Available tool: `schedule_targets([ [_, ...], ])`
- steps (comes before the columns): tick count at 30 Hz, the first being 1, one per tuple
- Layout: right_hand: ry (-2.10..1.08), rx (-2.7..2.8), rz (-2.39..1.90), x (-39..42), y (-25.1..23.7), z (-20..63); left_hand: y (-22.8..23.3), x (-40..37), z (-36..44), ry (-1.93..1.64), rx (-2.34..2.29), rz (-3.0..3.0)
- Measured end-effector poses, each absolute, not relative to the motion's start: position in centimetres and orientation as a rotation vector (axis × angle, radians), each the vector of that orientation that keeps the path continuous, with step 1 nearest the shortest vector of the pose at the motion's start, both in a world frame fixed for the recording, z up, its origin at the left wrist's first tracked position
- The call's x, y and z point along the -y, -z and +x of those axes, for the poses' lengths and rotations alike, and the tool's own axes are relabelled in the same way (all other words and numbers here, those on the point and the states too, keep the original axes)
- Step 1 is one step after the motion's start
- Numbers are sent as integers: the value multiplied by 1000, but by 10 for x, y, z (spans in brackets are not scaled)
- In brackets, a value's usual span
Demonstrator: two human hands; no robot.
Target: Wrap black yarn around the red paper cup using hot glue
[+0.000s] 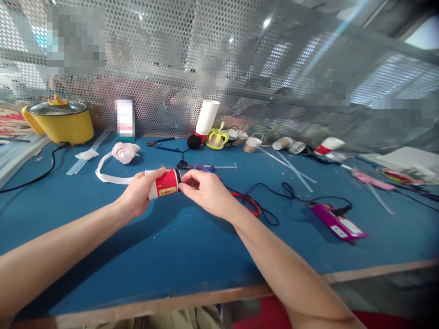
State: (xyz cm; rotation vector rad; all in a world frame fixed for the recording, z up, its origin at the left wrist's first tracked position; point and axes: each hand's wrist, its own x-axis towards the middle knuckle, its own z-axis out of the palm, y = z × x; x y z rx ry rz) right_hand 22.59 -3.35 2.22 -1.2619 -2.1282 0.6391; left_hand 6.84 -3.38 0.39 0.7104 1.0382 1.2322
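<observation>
1. Holding one red-and-white paper cup point(163, 183) on its side above the middle of the blue bench point(164, 256), I have my left hand point(137, 195) wrapped around its wide end, fingers curled close on the wall.
2. My right hand point(206, 192) meets the cup's dark narrow end; the fingers point(188, 179) are drawn together and pinch at that end, touching it.
3. Far behind the cup I count one stack of white cups point(207, 117) leaning, one yellow crown-shaped piece point(217, 138), and about five loose cups lying or standing along the mesh wall to the right; they are small, so the count is rough.
4. One yellow pot point(59, 121) with a glass lid sits far left.
5. One white band point(109, 177) with a pink cloth flower point(125, 151) lies just left of my left hand.
6. One purple device point(338, 222) with a black cable lies to the right, well apart from my hands.
7. One pair of blue-handled pliers point(163, 144) lies far centre.
</observation>
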Motion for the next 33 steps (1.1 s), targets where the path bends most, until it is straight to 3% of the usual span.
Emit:
schedule_targets([
  [10,-604,2126,-1300,35,-11,227,2,37,71,-1220,-1036,813],
  [17,-1102,1888,-1206,32,-20,238,8,39,69,-1243,-966,1110],
  [21,-1217,1750,-1176,30,-17,239,9,42,66,-1230,-985,1311],
  [33,-981,2017,-986,37,-14,240,1,22,52,-877,-806,865],
])
